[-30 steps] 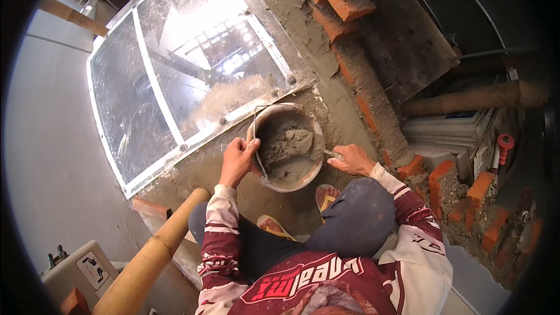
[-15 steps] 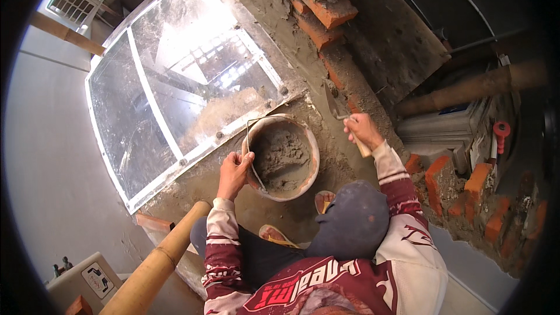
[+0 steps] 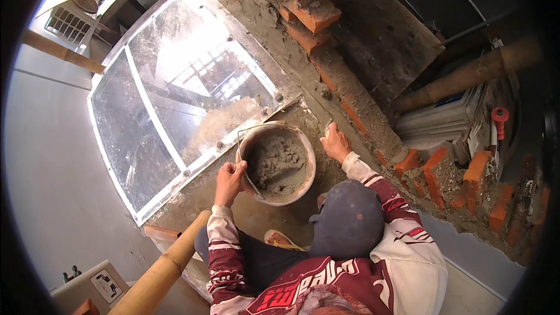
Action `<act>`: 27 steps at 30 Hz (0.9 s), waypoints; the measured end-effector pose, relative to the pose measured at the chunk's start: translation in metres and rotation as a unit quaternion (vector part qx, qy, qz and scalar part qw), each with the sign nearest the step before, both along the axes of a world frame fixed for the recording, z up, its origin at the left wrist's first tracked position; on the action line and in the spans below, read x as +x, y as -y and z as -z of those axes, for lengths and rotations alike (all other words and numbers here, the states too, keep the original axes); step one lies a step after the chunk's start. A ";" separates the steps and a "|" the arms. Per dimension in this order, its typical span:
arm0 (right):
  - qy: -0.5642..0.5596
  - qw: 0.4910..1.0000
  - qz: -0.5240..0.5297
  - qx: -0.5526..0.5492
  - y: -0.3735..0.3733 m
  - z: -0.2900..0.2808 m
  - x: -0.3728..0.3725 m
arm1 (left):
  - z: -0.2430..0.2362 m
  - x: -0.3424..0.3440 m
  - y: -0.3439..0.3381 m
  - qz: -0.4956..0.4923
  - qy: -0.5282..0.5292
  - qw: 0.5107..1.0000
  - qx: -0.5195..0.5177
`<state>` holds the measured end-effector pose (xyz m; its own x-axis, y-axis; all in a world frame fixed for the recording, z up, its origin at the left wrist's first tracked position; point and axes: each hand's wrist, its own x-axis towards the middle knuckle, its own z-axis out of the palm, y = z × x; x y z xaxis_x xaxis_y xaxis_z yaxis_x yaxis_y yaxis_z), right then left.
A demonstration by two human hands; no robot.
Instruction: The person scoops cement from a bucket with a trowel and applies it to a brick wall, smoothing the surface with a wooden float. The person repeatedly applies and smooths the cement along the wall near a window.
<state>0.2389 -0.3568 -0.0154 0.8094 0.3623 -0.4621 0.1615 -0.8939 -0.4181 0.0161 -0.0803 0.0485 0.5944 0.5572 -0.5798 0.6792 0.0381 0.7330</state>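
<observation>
In the centre of the frame, the person's left hand [image 3: 230,182] comes up from the lower edge, wrist almost straight, and pinches the left rim of a round bucket [image 3: 310,176] between the thumb and the bent fingers. The bucket stands just below the lower corner of the window panel [image 3: 175,99], and grey mortar [image 3: 277,160] lies inside it. The right hand [image 3: 336,142], to the right of the bucket and apart from it, has its fingers curled around a trowel [image 3: 329,123] (only a small part of it shows, so the blade's angle cannot be told). The right forearm slants toward the upper left, its back side upward. Near this hand, the brick wall [image 3: 359,119] runs from the upper middle toward the lower right.
</observation>
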 end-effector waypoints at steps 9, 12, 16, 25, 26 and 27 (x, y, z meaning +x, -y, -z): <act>0.006 0.999 0.037 -0.027 -0.010 0.018 0.004 | 0.000 -0.005 0.001 0.015 -0.003 1.000 -0.016; 0.005 0.999 0.041 -0.014 -0.011 0.029 0.003 | 0.002 -0.006 -0.002 0.003 -0.007 1.000 -0.009; 0.033 0.996 0.077 0.031 -0.006 0.040 0.008 | 0.004 -0.007 -0.004 -0.011 -0.010 1.000 -0.004; 0.154 0.983 0.078 0.061 0.012 0.043 -0.002 | 0.003 -0.008 -0.003 -0.016 -0.013 1.000 -0.001; 0.160 0.982 0.079 0.054 0.012 0.042 -0.003 | 0.002 -0.007 -0.004 -0.011 -0.012 1.000 0.006; 0.174 0.981 0.072 0.055 0.012 0.041 -0.002 | 0.002 -0.007 -0.004 -0.011 -0.015 1.000 0.005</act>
<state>0.2367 -0.3690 -0.0567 0.9576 0.2642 -0.1147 0.1859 -0.8710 -0.4547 0.0090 -0.0766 0.0465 0.5646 0.5751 -0.5920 0.7002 0.0460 0.7125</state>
